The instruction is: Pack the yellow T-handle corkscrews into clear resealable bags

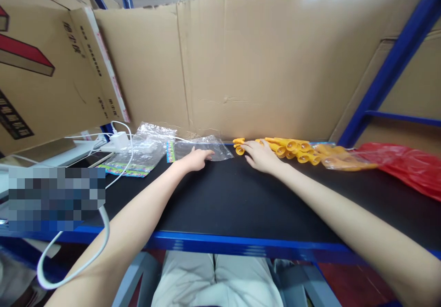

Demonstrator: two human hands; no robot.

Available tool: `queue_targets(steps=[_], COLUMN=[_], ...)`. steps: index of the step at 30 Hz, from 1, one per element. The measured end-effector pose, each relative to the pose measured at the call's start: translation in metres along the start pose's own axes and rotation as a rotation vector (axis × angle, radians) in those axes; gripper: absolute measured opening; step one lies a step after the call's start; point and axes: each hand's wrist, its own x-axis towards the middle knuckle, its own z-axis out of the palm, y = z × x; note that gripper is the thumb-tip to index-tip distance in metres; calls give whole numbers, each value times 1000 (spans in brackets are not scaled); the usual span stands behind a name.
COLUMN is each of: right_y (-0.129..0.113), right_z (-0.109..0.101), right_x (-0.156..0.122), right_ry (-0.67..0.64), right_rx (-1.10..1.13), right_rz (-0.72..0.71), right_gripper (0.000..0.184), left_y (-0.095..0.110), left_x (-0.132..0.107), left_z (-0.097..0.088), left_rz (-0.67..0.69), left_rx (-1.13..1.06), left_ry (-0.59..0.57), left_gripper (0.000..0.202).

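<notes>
My left hand [197, 159] lies at the near edge of a clear plastic bag [220, 150] with a coloured strip along one end, its index finger stretched over the film and the other fingers curled under; I cannot tell whether I am pinching the plastic. My right hand [262, 156] is palm down with the thumb held away from the fingers, which spread over the left end of a row of yellow pieces [292, 147] with round, hollow ends. One yellow piece [240, 150] sits just beside my right fingertips. The row lies along the back of the black tabletop [234, 206], against a cardboard panel [258, 68]. To the right of it, more yellow pieces show through a clear wrapper [344, 158], next to crumpled red plastic [409, 164]. Beyond my left hand, more clear bags [148, 153] lie near a white plug [119, 140], and a white cable [107, 233] loops over my left forearm.
</notes>
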Motion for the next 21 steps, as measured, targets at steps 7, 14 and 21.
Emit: queue_targets(steps=[7,14,21], right_y=[-9,-11,-18], right_z=[8,3,-8], right_x=[28,39,24], right_ry=[-125,-265,-284], right_rx=[-10,20,-25], right_rz=[125,252,457], right_gripper=[39,41,35], left_y=[2,11,11], left_x=[1,-3,-1], left_z=[-5,-13,-9], left_rz=[23,11,18], left_rx=[-63,-70,-52], left_ry=[0,7,52], left_gripper=[70,55,50])
